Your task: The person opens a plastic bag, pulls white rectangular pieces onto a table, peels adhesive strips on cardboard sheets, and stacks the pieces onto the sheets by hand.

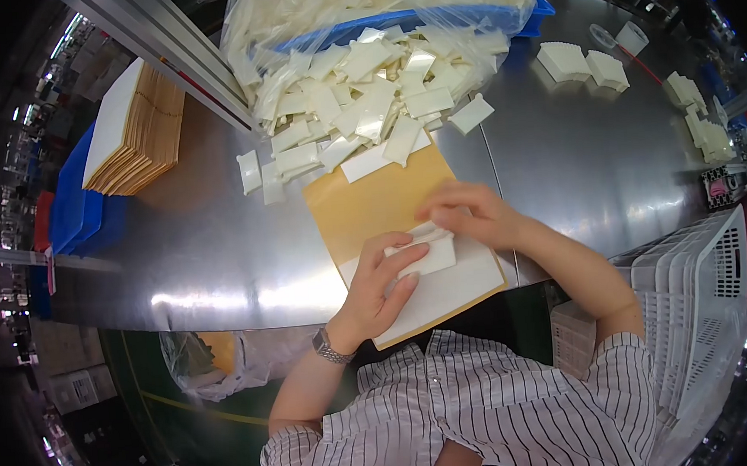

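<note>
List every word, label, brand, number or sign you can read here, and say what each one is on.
No text can be read anywhere.
Watch face: too small to read.
Pale patch on the grey box at far left: perhaps a label, too blurred to read.
White piece at the hands: no readable marking.
Tan sheet beneath it: no readable print.
</note>
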Action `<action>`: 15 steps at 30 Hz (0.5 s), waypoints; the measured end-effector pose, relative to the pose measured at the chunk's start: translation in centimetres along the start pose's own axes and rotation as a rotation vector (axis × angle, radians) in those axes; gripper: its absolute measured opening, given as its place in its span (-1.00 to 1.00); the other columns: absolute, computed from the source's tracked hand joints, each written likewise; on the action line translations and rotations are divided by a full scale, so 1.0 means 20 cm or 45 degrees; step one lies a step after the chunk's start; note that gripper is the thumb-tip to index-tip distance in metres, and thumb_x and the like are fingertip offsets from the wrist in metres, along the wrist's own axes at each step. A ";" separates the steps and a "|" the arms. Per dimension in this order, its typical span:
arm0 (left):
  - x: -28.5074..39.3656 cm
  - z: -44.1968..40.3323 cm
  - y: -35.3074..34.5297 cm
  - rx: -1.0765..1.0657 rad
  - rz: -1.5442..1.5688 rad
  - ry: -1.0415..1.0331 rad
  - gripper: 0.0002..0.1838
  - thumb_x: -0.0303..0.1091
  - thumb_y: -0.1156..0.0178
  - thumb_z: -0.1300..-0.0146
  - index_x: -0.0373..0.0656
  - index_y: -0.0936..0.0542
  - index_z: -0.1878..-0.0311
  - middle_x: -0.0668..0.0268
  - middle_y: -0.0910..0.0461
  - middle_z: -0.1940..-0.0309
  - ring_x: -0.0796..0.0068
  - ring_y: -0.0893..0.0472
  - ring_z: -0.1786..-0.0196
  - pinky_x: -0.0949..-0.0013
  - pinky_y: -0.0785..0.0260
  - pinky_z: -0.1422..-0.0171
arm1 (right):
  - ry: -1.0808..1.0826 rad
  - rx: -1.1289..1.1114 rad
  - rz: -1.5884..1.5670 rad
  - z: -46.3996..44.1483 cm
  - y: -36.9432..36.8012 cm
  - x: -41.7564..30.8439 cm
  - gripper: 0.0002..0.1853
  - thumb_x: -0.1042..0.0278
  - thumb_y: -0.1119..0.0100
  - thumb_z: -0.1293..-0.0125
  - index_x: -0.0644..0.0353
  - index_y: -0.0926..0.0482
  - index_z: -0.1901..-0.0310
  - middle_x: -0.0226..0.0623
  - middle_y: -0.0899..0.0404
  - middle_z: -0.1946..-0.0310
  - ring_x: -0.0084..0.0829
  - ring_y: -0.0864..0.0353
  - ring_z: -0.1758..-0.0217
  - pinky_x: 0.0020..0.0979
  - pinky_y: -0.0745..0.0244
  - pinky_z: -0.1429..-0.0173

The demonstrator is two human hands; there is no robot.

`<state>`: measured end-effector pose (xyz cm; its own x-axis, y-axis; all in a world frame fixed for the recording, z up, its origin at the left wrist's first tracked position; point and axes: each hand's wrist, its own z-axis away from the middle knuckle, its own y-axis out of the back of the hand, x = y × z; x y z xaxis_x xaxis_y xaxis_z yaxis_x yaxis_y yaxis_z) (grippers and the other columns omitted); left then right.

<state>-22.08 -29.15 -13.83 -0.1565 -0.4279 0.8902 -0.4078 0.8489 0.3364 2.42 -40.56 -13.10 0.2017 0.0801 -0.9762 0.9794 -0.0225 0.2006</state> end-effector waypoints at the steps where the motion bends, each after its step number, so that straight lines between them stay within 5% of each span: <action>1: 0.00 0.00 0.00 -0.023 -0.045 -0.026 -0.59 -0.42 -0.17 -0.46 -0.13 -0.58 -0.35 0.06 -0.36 -0.32 0.11 -0.44 -0.34 0.16 -0.32 -0.44 | -0.030 0.095 0.104 -0.08 -0.01 0.02 -0.75 0.30 -0.33 -0.41 0.16 -0.67 -0.05 -0.28 -0.68 -0.06 -0.17 -0.54 -0.24 -0.27 -0.42 -0.32; 3: 0.00 0.00 -0.01 -0.019 -0.044 0.001 -0.59 -0.38 -0.16 -0.46 -0.15 -0.57 -0.34 0.05 -0.37 -0.31 0.11 -0.42 -0.35 0.15 -0.28 -0.46 | -0.051 0.184 0.207 -0.25 -0.01 0.09 -0.77 0.28 -0.31 -0.41 0.17 -0.68 -0.02 -0.26 -0.69 -0.05 -0.16 -0.56 -0.21 -0.29 -0.44 -0.32; 5: 0.00 0.01 -0.02 -0.018 -0.043 0.034 -0.59 -0.34 -0.15 -0.47 -0.18 -0.57 -0.33 0.04 -0.38 -0.30 0.11 -0.41 -0.35 0.13 -0.24 -0.48 | 0.485 0.375 0.976 -0.41 -0.02 0.17 -0.79 0.32 -0.30 -0.37 0.19 -0.70 0.03 -0.25 -0.69 -0.03 -0.16 -0.59 -0.15 -0.21 -0.53 -0.23; 8: -0.01 0.01 -0.01 -0.037 -0.055 0.025 -0.59 -0.34 -0.15 -0.47 -0.17 -0.56 -0.34 0.03 -0.37 -0.30 0.11 -0.41 -0.34 0.14 -0.26 -0.47 | 0.447 0.501 1.303 -0.56 -0.04 0.18 -0.80 0.29 -0.30 -0.34 0.17 -0.70 0.08 -0.26 -0.69 0.06 -0.12 -0.60 -0.08 -0.14 -0.58 -0.11; 12: 0.00 0.02 -0.01 -0.007 -0.065 0.017 -0.60 -0.38 -0.18 -0.45 -0.13 -0.57 -0.32 0.04 -0.37 -0.28 0.08 -0.44 -0.31 0.13 -0.31 -0.43 | 0.427 0.580 1.416 -0.66 0.00 0.25 -0.78 0.27 -0.31 -0.36 0.15 -0.66 0.03 -0.28 -0.68 0.10 -0.11 -0.60 0.05 -0.17 -0.59 0.02; 14: 0.00 0.01 -0.01 0.007 -0.073 0.003 -0.61 -0.41 -0.21 -0.44 -0.11 -0.59 -0.31 0.05 -0.38 -0.26 0.07 -0.46 -0.30 0.13 -0.35 -0.41 | -0.014 0.832 0.930 -0.68 0.07 0.18 -0.80 0.26 -0.22 -0.47 0.13 -0.64 -0.02 -0.31 -0.68 0.13 -0.23 -0.63 0.16 -0.28 -0.58 0.08; 15: 0.00 0.01 -0.01 0.010 -0.083 -0.004 -0.60 -0.39 -0.23 -0.43 -0.10 -0.59 -0.31 0.05 -0.38 -0.25 0.07 -0.46 -0.29 0.13 -0.35 -0.40 | -0.013 0.830 0.932 -0.69 0.12 0.16 -0.80 0.26 -0.22 -0.47 0.13 -0.64 -0.02 -0.31 -0.68 0.13 -0.23 -0.63 0.16 -0.28 -0.58 0.08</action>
<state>-22.13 -29.48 -13.93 -0.1324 -0.4834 0.8653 -0.4242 0.8167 0.3913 5.60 -26.67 -14.66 0.7549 -0.1817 -0.6302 0.4165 -0.6094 0.6746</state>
